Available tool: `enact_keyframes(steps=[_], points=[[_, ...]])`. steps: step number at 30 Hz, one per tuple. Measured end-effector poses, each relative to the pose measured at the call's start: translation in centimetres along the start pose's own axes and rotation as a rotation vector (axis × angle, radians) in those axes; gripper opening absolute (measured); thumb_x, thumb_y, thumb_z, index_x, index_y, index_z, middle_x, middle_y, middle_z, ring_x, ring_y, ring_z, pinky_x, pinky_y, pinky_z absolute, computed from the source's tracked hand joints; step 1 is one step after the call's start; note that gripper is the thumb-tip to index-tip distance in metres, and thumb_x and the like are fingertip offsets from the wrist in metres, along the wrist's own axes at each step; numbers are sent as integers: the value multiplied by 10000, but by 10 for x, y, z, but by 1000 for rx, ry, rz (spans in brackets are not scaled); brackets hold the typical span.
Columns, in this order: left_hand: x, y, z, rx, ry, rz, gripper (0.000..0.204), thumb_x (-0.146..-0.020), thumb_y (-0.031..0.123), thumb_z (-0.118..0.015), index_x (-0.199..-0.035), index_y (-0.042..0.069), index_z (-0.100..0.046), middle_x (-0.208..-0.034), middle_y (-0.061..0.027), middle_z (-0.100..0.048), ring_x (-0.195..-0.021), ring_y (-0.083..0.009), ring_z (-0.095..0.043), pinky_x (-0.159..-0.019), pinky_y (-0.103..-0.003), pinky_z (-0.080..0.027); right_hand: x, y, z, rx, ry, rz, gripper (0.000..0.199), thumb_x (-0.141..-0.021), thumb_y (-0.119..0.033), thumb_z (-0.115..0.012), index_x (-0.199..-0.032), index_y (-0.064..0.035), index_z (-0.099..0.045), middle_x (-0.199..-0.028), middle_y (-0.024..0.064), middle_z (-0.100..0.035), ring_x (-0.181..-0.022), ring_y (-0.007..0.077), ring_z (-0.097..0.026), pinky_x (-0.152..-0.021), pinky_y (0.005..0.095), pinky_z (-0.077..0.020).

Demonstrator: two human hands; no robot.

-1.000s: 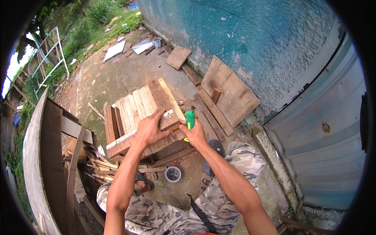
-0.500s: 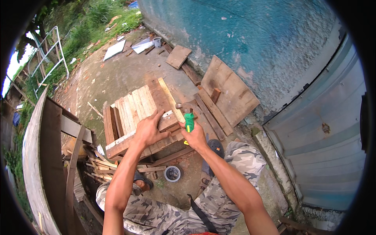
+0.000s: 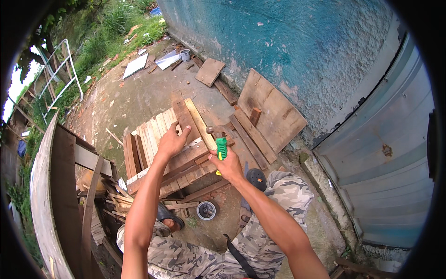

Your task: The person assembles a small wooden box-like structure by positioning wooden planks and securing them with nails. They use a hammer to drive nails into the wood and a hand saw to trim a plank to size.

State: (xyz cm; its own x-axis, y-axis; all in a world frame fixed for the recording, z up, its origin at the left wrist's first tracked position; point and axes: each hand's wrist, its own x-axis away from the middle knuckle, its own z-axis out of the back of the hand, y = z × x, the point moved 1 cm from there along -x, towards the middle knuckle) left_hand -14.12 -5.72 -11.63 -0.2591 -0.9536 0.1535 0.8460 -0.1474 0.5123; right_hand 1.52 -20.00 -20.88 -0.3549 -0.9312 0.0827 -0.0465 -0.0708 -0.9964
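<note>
Head view is showing the person's camouflage trousers (image 3: 260, 242) nearest the camera, with both bare forearms rising from the lower edge. Just beyond the knees, a small round tin (image 3: 206, 210) is standing on the concrete ground (image 3: 139, 100), and a dark cap (image 3: 256, 178) is lying near the right knee. The right hand (image 3: 228, 165) is wrapping its fingers tightly around the green handle of a hammer (image 3: 220, 142), holding it upright so that the metal head is hanging just over the near edge of the pallet. The left hand (image 3: 172, 141) is lying with its fingers spread and slightly curled on the wooden pallet (image 3: 160, 146), which is sitting flat on the ground in front of the person. A pale plank (image 3: 199, 122) is lying diagonally across the pallet's right side, just beside the hammer head. To the left, a curved wooden board (image 3: 44, 186) is standing on edge above a heap of scrap slats (image 3: 114, 204). Farther off, a large plywood sheet (image 3: 272, 109) is leaning against the teal wall (image 3: 288, 42), with a smaller board (image 3: 210, 71) beyond it. Farthest away, a white metal frame (image 3: 65, 69) is standing in the grass (image 3: 111, 28).
</note>
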Motion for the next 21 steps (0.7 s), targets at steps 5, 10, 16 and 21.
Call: enact_keyframes(steps=[5, 10, 16, 21], points=[[-40, 1, -16, -199, -38, 11, 843, -971, 554, -476, -1594, 31, -256, -1374, -306, -577, -1263, -437, -581, -1083, -454, -441, 0, -3, -1, 14, 5, -7, 364, -868, -175, -760, -1142, 32, -641, -1103, 131, -763, -1010, 247, -734, -889, 363, -549], [-44, 3, -23, -224, -77, 6, 868, -990, 545, -443, -1575, -55, -217, -1271, -385, -596, -1228, -469, -591, -1083, -443, -440, 0, -4, 0, 29, 10, -5, 348, -883, -193, -756, -1147, 8, -651, -1093, 110, -764, -991, 212, -719, -878, 350, -541], [-35, 5, -25, -211, -54, 14, 870, -1002, 544, -416, -1576, -65, -184, -1215, -418, -602, -1196, -497, -600, -1074, -456, -446, 1, -9, 1, 103, -8, -20, 374, -886, -208, -751, -1162, 7, -621, -1088, 126, -762, -1020, 288, -725, -892, 399, -541], [-32, 3, -29, -149, -41, 50, 863, -992, 551, -424, -1601, -3, -165, -1212, -400, -615, -1174, -497, -613, -1056, -473, -458, 2, -13, 2, 119, -16, 16, 364, -891, -193, -748, -1169, 3, -617, -1079, 130, -762, -1018, 291, -726, -894, 396, -541]])
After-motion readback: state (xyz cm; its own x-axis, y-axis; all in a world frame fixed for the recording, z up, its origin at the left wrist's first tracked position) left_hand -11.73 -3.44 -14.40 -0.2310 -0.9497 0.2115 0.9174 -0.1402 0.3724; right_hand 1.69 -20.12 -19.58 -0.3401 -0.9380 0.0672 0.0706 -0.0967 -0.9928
